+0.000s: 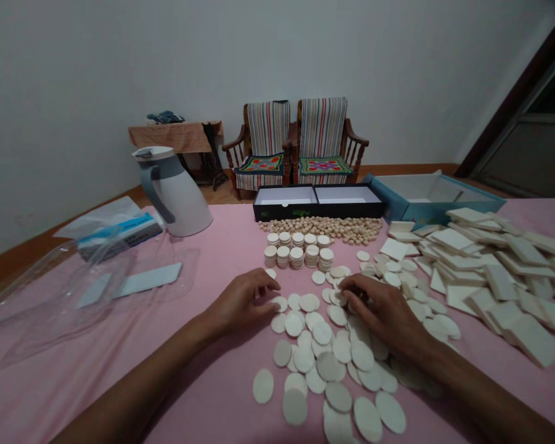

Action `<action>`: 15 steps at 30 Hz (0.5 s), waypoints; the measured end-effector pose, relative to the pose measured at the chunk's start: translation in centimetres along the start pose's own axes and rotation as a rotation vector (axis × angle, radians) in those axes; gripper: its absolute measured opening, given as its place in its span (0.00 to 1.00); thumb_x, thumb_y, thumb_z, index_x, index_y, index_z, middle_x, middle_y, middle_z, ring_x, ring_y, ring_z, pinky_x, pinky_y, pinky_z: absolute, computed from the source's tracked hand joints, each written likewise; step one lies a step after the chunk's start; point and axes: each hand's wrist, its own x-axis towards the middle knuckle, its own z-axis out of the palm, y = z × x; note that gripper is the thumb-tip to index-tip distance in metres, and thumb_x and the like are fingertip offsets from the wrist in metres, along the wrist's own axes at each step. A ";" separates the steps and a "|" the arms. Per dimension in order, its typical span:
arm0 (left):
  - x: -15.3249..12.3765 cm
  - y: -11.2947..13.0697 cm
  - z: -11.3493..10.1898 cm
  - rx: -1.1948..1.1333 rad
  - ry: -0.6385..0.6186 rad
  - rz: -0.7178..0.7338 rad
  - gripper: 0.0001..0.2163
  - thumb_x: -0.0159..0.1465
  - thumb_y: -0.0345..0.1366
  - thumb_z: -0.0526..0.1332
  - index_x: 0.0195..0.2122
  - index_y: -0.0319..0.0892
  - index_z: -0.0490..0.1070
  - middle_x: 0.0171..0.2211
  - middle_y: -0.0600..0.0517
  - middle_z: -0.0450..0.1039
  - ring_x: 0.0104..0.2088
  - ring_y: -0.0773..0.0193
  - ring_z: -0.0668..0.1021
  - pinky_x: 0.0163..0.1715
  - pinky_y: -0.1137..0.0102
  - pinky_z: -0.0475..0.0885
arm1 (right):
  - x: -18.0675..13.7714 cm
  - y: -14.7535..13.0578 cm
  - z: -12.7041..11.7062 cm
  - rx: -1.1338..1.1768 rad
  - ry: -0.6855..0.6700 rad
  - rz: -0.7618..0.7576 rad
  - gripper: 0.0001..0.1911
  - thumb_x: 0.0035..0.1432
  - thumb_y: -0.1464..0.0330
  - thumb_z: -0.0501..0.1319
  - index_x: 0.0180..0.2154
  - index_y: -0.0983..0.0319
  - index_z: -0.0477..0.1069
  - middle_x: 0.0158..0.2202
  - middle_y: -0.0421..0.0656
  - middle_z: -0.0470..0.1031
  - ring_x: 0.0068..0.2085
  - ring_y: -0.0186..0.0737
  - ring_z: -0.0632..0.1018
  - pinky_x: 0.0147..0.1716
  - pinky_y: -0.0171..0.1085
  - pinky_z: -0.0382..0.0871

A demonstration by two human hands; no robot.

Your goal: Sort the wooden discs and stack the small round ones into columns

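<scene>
- Find the loose pale discs on the pink-covered surface, heaped and overlapping between the forearms and partly beneath the right one.
- Note the left grip at the left side of the heap: spread, thumb apart from the curved fingers, with one disc just beside the thumb tip and another just beyond the fingers.
- Note the right grip over the far part of the heap: fingers bent down, tips at the discs; impossible to tell whether pinching one or merely resting there.
- Probably at the stage of picking out single discs; best to slide a top one clear before lifting, so as not to drag its neighbours along.
- Pinch by the rim with thumb and fingertip rather than pressing on the flat face; likely awkward to get under so thin an edge on cloth.
- Take care near the disc stacks, in two rows of five beyond the left fingertips; likely to topple at a knuckle's brush.
- Avoid sweeping rightward into the square tiles, piled close beside the discs, or outward into the small wooden pieces behind the stacks.
</scene>
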 end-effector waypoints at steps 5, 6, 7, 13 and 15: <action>-0.4 1.0 0.3 0.070 -0.129 0.026 0.12 0.54 0.26 0.59 0.39 0.42 0.74 0.32 0.52 0.67 0.29 0.68 0.70 0.28 0.75 0.62 | 0.1 -0.1 0.1 0.007 -0.009 -0.010 0.08 0.63 0.68 0.51 0.36 0.61 0.68 0.33 0.42 0.74 0.33 0.38 0.74 0.33 0.37 0.65; -0.4 1.0 0.4 0.074 -0.124 0.038 0.12 0.55 0.25 0.58 0.40 0.42 0.74 0.32 0.52 0.67 0.29 0.68 0.70 0.29 0.74 0.63 | 0.1 -0.1 0.2 0.005 -0.010 -0.015 0.08 0.63 0.68 0.51 0.36 0.61 0.68 0.33 0.42 0.74 0.33 0.38 0.74 0.33 0.37 0.65; -0.4 1.0 0.6 0.076 -0.123 0.057 0.13 0.57 0.25 0.56 0.40 0.43 0.74 0.32 0.51 0.67 0.30 0.67 0.70 0.30 0.74 0.63 | 0.1 -0.1 0.2 0.000 -0.011 -0.021 0.08 0.63 0.68 0.51 0.37 0.60 0.68 0.33 0.42 0.74 0.33 0.38 0.74 0.33 0.37 0.65; -0.5 0.5 0.8 0.140 -0.140 0.103 0.10 0.59 0.26 0.54 0.36 0.42 0.73 0.34 0.50 0.67 0.32 0.66 0.71 0.31 0.73 0.63 | 0.1 -0.1 0.3 -0.005 -0.007 -0.057 0.08 0.62 0.69 0.51 0.37 0.60 0.69 0.33 0.44 0.75 0.33 0.40 0.74 0.33 0.39 0.66; -0.5 0.3 0.7 0.192 -0.112 0.027 0.04 0.58 0.29 0.58 0.33 0.41 0.71 0.32 0.51 0.67 0.30 0.66 0.70 0.29 0.73 0.62 | 0.1 -0.1 0.3 -0.001 -0.003 -0.061 0.09 0.62 0.69 0.51 0.38 0.60 0.69 0.33 0.44 0.75 0.33 0.39 0.74 0.33 0.39 0.66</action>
